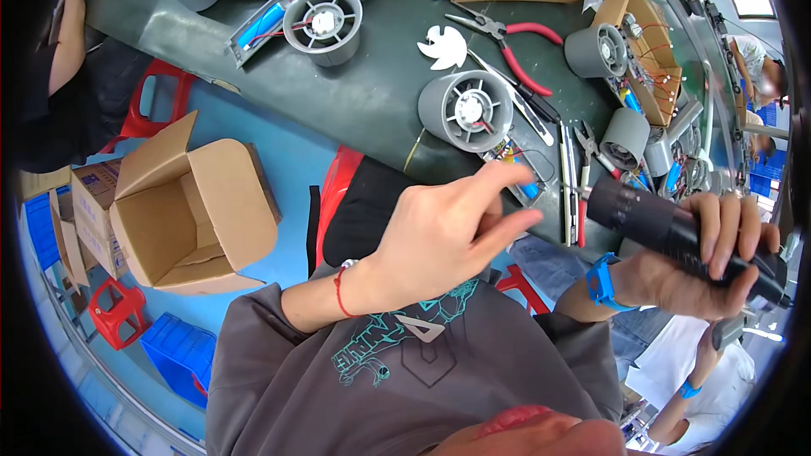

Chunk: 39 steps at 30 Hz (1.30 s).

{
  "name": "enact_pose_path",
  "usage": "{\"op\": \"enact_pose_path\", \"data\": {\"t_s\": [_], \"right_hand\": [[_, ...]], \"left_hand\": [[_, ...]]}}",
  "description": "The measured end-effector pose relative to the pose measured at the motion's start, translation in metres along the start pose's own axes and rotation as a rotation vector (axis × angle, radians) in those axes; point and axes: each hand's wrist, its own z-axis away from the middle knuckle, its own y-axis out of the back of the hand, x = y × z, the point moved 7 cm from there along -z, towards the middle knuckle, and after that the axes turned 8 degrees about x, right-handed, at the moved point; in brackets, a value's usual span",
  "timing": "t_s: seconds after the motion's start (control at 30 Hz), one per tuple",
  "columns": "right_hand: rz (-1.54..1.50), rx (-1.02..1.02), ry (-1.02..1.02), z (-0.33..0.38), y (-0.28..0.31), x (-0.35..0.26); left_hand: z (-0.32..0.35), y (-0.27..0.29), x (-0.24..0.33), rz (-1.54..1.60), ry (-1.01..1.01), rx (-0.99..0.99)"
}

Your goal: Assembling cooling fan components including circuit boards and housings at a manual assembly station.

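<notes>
Power screwdriver (pixel 638 215) being gripped

On the left hand (pixel 448 224), thumb and forefinger are being held apart. At its three o'clock, the tool, presumably rigid and hefty, is being wrapped by the right hand (pixel 684 285) around its barrel, likely the surest hold. Space is being crowded by a fan housing (pixel 466 110) at twelve, pliers (pixel 595 152) at two.

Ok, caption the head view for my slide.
Right hand gripping a black power driver, left hand half-open, at a green bench strewn with grey fan housings.
</notes>
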Motion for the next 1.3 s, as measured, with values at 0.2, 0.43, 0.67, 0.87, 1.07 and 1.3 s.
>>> {"op": "enact_pose_path", "data": {"t_s": [0.2, 0.43, 0.67, 0.87, 1.07, 1.3], "right_hand": [[-0.116, -0.053, -0.009, 0.006, -0.012, -0.003], [-0.251, 0.011, -0.024, 0.002, 0.003, -0.014], [-0.250, 0.000, -0.021, 0.009, -0.011, -0.006], [-0.210, -0.101, -0.062, 0.008, -0.014, -0.006], [0.013, -0.153, 0.102, 0.007, -0.016, 0.011], [0.043, -0.184, 0.052, 0.007, -0.024, 0.031]], "left_hand": [[-0.006, -0.013, 0.000, 0.175, -0.022, -0.064], [0.008, -0.023, -0.017, 0.664, 0.369, -0.166], [0.036, -0.045, -0.028, 1.116, 0.683, -0.256], [0.026, -0.033, -0.023, 0.857, 0.580, -0.160], [0.020, 0.024, 0.000, -0.146, -0.210, 0.182], [-0.030, 0.024, 0.014, -0.533, -0.378, 0.067]]}}
